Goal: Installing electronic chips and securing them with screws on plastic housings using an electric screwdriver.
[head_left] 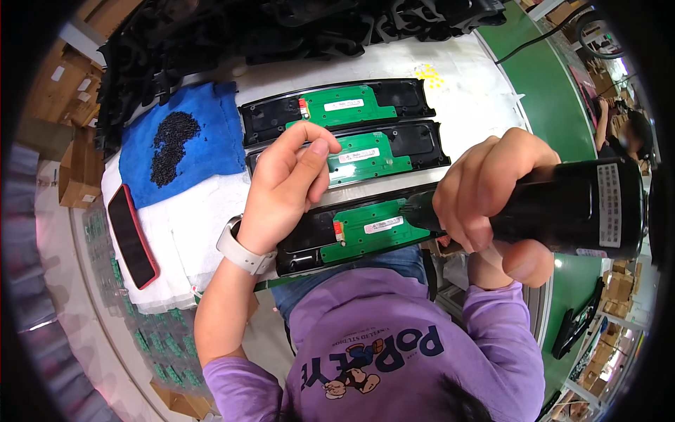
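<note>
Right hand (485,186) gripping black electric screwdriver (562,207) on nearest green circuit board (369,228); left hand (285,186) loosely curled, steadying black housing (302,250). Risk: bit slipping, gouging board if tilted.

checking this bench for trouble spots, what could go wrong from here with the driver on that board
1. The right hand holds the black power screwdriver tilted over the nearest green board; the bit might slip and gouge it.
2. The left hand rests beside the tray close to the bit, so a slip could catch the fingers.
3. The loose pile of small black screws on the blue cloth could scatter if bumped.
</note>
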